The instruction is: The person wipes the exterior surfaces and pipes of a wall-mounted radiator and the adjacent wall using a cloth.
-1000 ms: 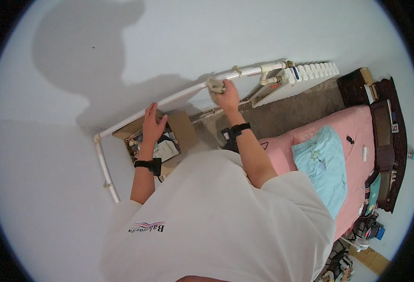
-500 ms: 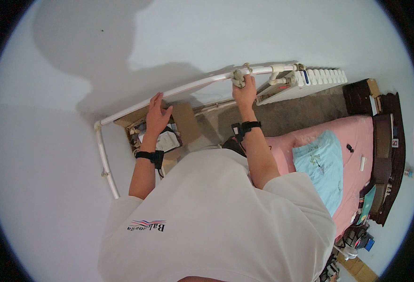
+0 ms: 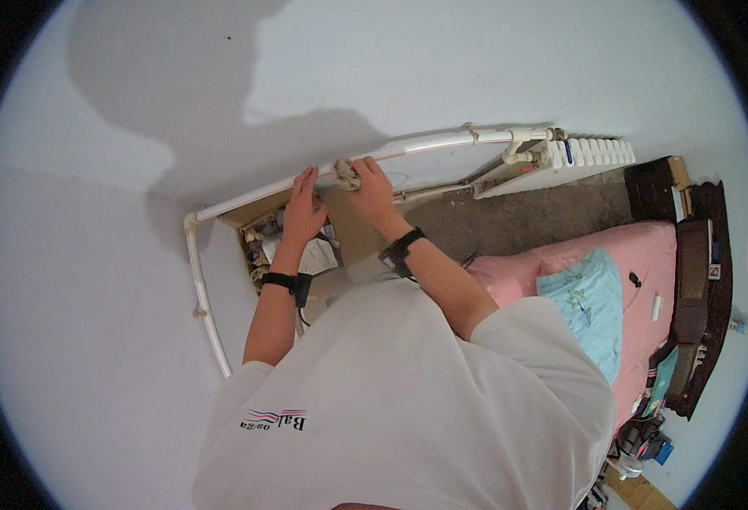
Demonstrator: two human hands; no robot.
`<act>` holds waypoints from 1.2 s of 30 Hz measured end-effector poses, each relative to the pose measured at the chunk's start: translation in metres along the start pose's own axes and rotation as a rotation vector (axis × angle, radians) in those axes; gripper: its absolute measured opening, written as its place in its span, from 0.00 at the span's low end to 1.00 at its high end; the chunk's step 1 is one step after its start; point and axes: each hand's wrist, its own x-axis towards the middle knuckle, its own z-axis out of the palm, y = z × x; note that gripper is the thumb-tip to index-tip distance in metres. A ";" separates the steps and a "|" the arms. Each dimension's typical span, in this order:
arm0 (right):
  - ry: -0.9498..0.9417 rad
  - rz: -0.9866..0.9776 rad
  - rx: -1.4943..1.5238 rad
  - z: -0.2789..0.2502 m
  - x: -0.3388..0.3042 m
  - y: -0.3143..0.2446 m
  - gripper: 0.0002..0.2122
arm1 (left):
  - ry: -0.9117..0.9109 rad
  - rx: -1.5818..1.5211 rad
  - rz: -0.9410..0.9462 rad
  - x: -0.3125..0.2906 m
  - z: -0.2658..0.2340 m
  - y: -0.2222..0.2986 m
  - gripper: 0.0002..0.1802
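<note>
A long white pipe point(image 3: 429, 143) runs along the wall, bending downward at a corner on the left. My right hand point(image 3: 374, 194) is closed on a crumpled greyish cloth point(image 3: 346, 175) and presses it against the pipe. Just left of it, my left hand point(image 3: 304, 210) rests at the pipe with fingers stretched out, holding nothing. Both wrists wear black bands with small boxes.
Below the pipe stands an open cardboard box point(image 3: 259, 209) with assorted items. A white radiator point(image 3: 552, 166) joins the pipe's right end. To the right is a bed with a pink sheet point(image 3: 646, 255), a light blue pillow point(image 3: 582, 297) and a dark headboard point(image 3: 704, 340).
My right hand has slid the cloth leftward along the pipe, from near the radiator to beside my left hand. The left hand stays at the pipe; the view has shifted slightly.
</note>
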 end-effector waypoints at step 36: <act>0.665 0.457 0.146 -0.109 0.002 0.148 0.18 | 0.137 0.035 0.135 0.004 0.016 -0.018 0.37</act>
